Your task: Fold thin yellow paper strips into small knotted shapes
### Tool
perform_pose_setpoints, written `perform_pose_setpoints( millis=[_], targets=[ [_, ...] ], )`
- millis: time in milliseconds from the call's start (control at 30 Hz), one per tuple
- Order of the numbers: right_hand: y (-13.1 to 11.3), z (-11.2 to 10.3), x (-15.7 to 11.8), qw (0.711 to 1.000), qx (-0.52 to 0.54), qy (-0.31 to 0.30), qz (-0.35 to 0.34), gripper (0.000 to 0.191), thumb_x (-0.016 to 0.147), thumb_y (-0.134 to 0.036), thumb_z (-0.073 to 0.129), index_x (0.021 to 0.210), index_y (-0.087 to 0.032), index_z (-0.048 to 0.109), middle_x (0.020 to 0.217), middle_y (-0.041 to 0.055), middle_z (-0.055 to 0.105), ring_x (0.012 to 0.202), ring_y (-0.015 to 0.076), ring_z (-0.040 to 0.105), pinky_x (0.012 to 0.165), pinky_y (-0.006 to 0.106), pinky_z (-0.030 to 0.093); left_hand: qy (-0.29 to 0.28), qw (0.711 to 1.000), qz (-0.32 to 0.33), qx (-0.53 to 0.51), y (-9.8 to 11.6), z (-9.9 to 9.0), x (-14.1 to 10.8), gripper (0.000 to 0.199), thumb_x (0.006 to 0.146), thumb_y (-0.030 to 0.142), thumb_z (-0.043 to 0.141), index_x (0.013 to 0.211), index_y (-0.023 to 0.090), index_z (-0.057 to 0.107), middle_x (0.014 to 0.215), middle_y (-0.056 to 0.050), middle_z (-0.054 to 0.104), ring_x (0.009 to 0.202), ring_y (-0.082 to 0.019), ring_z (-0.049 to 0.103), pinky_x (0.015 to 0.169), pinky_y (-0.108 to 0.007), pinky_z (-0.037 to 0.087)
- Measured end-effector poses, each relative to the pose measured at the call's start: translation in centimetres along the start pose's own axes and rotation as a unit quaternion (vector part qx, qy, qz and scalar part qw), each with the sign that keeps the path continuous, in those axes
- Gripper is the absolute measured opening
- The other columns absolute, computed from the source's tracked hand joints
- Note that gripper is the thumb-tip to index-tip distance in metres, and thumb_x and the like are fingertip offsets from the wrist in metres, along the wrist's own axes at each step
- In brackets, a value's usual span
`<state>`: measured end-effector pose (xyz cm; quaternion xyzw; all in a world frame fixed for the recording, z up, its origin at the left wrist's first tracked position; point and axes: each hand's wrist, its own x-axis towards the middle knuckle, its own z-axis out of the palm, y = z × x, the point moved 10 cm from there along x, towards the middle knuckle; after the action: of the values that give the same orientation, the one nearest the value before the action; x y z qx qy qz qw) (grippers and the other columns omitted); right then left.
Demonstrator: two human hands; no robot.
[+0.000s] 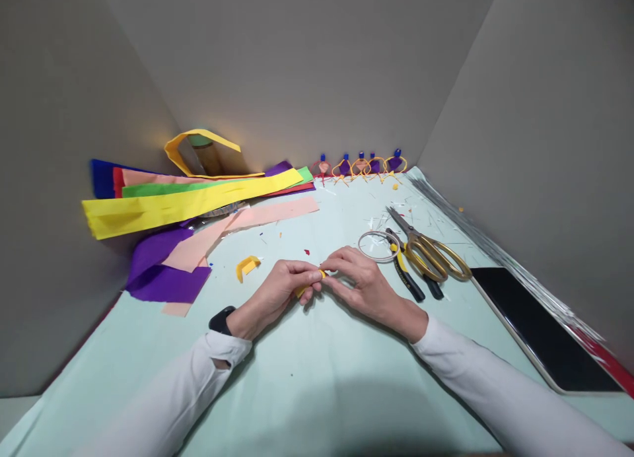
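Yellow piece (300, 292) (in left hand (287, 282))

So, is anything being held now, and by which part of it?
Yes: the left hand pinches a small yellow piece, apparently by its middle. The right hand is at one end; whether it grips is unclear.

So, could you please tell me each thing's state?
Left hand: pinching a yellow piece
Right hand: fingertips at that piece
Scissors: blades look closed
Pliers: handles spread
Device: screen dark
Purple sheet: folded over
Yellow scrap: bent
Small ornaments: lined up, upright
Watch: strapped on
Long yellow strip: laid out
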<state>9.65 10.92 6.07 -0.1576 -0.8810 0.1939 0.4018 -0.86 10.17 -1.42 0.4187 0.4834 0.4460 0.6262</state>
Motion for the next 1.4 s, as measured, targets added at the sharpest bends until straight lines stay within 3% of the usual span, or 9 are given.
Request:
perform_pose_setpoints(
  millis=[333,467,567,667,833,1167,1400],
  targets=[
    [-1.9,1.2,-0.1,0.97,-0.219,-0.059,-0.084,0.015,0.094,-0.02,0.052,0.087,-0.014,0.064,0.084,0.0074,0.064,0.078,0.0197,0.052,0.072,0.035,0.038,0.028,0.996,0.008,0.089,0.2,-0.3,-0.2,0.019,0.078,0.028,0.068,0.07,0.011,0.068,0.06,0.0,0.061,0.046,-0.006,0.049,0.047,-0.02,0.039],
    [-2.4,1.6,-0.1,0.96,-0.254,-0.07,-0.091,0.013,0.093,-0.014,0.052,0.089,-0.014,0.064,0.082,0.0073,0.063,0.078,0.0211,0.052,0.073,0.037,0.038,0.029,0.994,0.007,0.102,0.3,-0.1,-0.3,0.017,0.079,0.026,0.066,0.072,0.011,0.068,0.06,0.0,0.06,0.046,-0.007,0.05,0.046,-0.02,0.039],
    [-1.9,1.1,0.0,0.978,-0.192,-0.053,-0.059,0.01,0.092,-0.015,0.053,0.092,-0.015,0.063,0.085,0.0082,0.065,0.08,0.0216,0.054,0.073,0.037,0.04,0.021,0.997,0.015,0.068,0.4,0.0,-0.2,0.016,0.077,0.027,0.07,0.072,0.011,0.069,0.059,0.0,0.06,0.046,-0.006,0.048,0.047,-0.02,0.038],
    [-0.6,-0.1,0.1,0.999,-0.035,-0.008,0.005,0.011,0.09,-0.018,0.061,0.1,-0.016,0.062,0.094,0.0077,0.067,0.087,0.0203,0.058,0.077,0.034,0.044,0.012,1.0,0.024,0.006,0.6,0.1,-0.1,0.017,0.075,0.027,0.074,0.072,0.011,0.07,0.063,-0.001,0.062,0.046,-0.005,0.046,0.047,-0.019,0.036],
    [0.7,-0.5,0.3,0.989,0.127,0.014,0.08,0.015,0.088,-0.014,0.065,0.101,-0.02,0.066,0.094,0.0044,0.068,0.09,0.0168,0.062,0.079,0.03,0.049,-0.019,0.998,0.02,-0.048,0.6,0.6,-0.1,0.017,0.076,0.027,0.074,0.071,0.011,0.071,0.063,-0.001,0.061,0.046,-0.004,0.045,0.048,-0.018,0.035],
    [1.4,-0.3,0.1,0.989,0.114,0.004,0.094,0.005,0.087,-0.019,0.065,0.092,-0.019,0.068,0.086,0.0037,0.067,0.082,0.0157,0.062,0.075,0.029,0.049,0.007,1.0,-0.013,-0.021,0.4,0.2,-0.1,0.019,0.073,0.029,0.077,0.072,0.011,0.071,0.06,0.0,0.061,0.045,-0.005,0.046,0.047,-0.02,0.036],
    [1.9,-0.4,-0.1,0.986,0.112,-0.003,0.123,0.005,0.087,-0.017,0.065,0.091,-0.019,0.067,0.085,0.0027,0.068,0.079,0.0148,0.063,0.074,0.029,0.049,-0.01,0.999,-0.022,-0.039,0.2,0.2,0.0,0.016,0.075,0.027,0.074,0.074,0.011,0.07,0.063,-0.001,0.062,0.046,-0.006,0.048,0.048,-0.02,0.04]
  ],
)
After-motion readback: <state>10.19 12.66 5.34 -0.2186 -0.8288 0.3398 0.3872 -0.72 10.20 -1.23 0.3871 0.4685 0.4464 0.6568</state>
